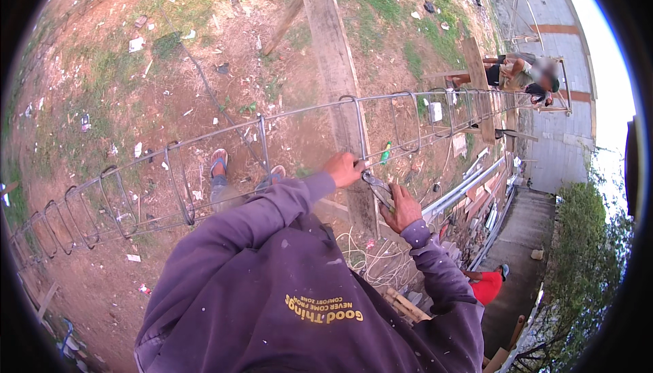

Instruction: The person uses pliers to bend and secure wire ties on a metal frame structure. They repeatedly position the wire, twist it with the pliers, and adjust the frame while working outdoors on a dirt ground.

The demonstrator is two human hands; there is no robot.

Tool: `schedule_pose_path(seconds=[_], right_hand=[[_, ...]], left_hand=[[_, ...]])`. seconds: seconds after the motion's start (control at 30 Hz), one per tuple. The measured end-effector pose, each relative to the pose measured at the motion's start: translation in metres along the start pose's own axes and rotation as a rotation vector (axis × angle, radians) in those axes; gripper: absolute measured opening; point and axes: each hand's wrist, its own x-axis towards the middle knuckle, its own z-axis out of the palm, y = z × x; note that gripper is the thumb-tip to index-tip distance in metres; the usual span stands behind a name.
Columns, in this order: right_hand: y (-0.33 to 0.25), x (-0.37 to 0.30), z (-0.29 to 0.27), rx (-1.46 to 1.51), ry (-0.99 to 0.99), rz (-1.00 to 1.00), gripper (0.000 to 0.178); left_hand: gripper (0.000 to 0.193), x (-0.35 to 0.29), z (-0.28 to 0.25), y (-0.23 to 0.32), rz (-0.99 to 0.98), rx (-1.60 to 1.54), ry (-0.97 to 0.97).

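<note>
A long cage of steel reinforcing bars (299, 109) with bent stirrups stretches across in front of me. It lies over an upright-running wooden plank (330, 29). My right hand (403, 208) is closed around the handles of metal pliers (379, 188), whose jaws meet the lower bar where a stirrup (356, 123) crosses it. Right beside the jaws, my left hand (343, 170) pinches its fingers together at that same corner. What lies between its fingertips is too small to make out.
Two or more people (520, 74) are by the cage's far right end, near a grey wall (558, 135). Another person in a red shirt (486, 286) is at lower right. Pale tangled cord (371, 257) and metal pipes (466, 186) lie on the ground. Sandalled feet (219, 162) show below the cage.
</note>
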Motion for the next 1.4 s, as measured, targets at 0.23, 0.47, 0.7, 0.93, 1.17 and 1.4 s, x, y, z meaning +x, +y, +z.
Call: schedule_pose_path(seconds=[0.23, 0.47, 0.7, 0.93, 1.17, 1.4], right_hand=[[-0.008, 0.000, 0.003, 0.624, -0.428, 0.568, 0.041], [-0.010, 0.084, -0.086, 0.028, -0.767, 0.301, 0.060], [-0.025, 0.177, -0.114, -0.123, -1.187, 0.403, 0.063], [0.010, 0.094, -0.086, 0.137, -1.000, 0.387, 0.048], [0.008, -0.008, -0.019, -0.055, 0.057, -0.029, 0.046], [0.021, -0.010, 0.016, 0.032, -0.102, 0.138, 0.034]], left_hand=[[0.053, 0.003, 0.002, -0.002, -0.047, -0.005, -0.038], [0.065, 0.011, 0.004, -0.012, -0.103, -0.079, -0.040], [0.064, 0.011, 0.003, -0.003, -0.128, -0.124, -0.056], [0.053, 0.008, -0.003, 0.006, -0.051, 0.032, -0.025], [0.049, 0.006, 0.002, 0.001, -0.060, -0.089, 0.009], [0.050, 0.008, 0.001, 0.001, -0.076, -0.103, -0.042]])
